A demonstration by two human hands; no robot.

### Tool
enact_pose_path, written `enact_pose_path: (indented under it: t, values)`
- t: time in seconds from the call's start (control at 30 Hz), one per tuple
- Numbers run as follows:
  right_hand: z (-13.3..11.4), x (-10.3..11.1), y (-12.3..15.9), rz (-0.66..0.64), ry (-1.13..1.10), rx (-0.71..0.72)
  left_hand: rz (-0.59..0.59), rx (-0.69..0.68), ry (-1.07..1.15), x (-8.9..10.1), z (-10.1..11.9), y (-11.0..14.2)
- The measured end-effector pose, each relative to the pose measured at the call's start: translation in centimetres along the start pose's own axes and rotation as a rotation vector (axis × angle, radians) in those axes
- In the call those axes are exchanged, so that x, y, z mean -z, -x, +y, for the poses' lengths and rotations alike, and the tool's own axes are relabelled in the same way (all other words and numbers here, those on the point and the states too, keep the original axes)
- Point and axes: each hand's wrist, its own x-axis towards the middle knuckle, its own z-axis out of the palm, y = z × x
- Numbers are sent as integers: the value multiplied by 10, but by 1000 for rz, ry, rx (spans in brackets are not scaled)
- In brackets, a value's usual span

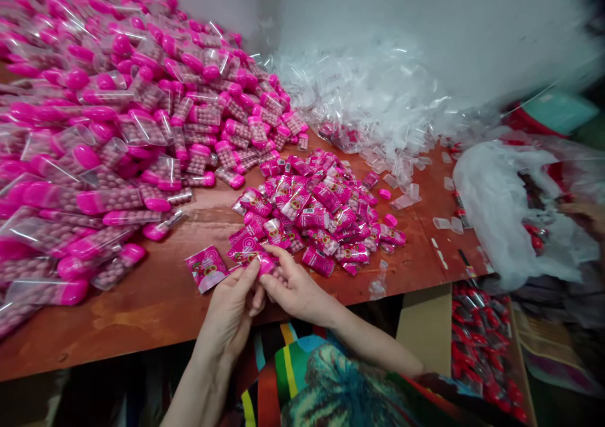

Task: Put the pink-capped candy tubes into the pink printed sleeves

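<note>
My left hand (236, 304) and my right hand (300, 288) meet near the table's front edge, with fingers closed on one small candy container (267, 264). Its pink cap shows between the fingertips, with some of the round candies beside it; the rest is hidden by my fingers. A flat printed pink label (207, 268) lies just left of my hands. Directly beyond them is a heap of candy packs in printed pink wrappers (316, 203).
A large mound of clear candy containers with pink caps (142, 125) covers the table's left side. Clear plastic sleeves (373, 99) are heaped at the back. A whitish plastic bag (496, 206) sits at right, above a cardboard box (425, 326) holding red-capped packs (482, 345).
</note>
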Motion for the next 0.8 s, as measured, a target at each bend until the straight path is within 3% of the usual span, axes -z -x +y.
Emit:
enact_pose_path:
  t: [0.1,0.27,0.4,0.47,0.63,0.7,0.8]
  values:
    - [-3,4,3,24,295,59,29,7,13,-4,-1,1]
    - [3,9,6,-93,-117,48,64,-38,65,-5,3,0]
    - [12,7,7,-218,-447,-88,56,7,30,-2,2,-3]
    - [14,4,6,-196,-452,-107,59,27,4,-2,-1,-4]
    - [10,-4,6,65,0,46,123,7,-28,-7,-8,0]
    - [10,-4,3,29,-107,7,162,-15,-42,-9,-11,3]
    - [13,1,-4,-82,-436,-94,112,-30,-76,-9,-16,7]
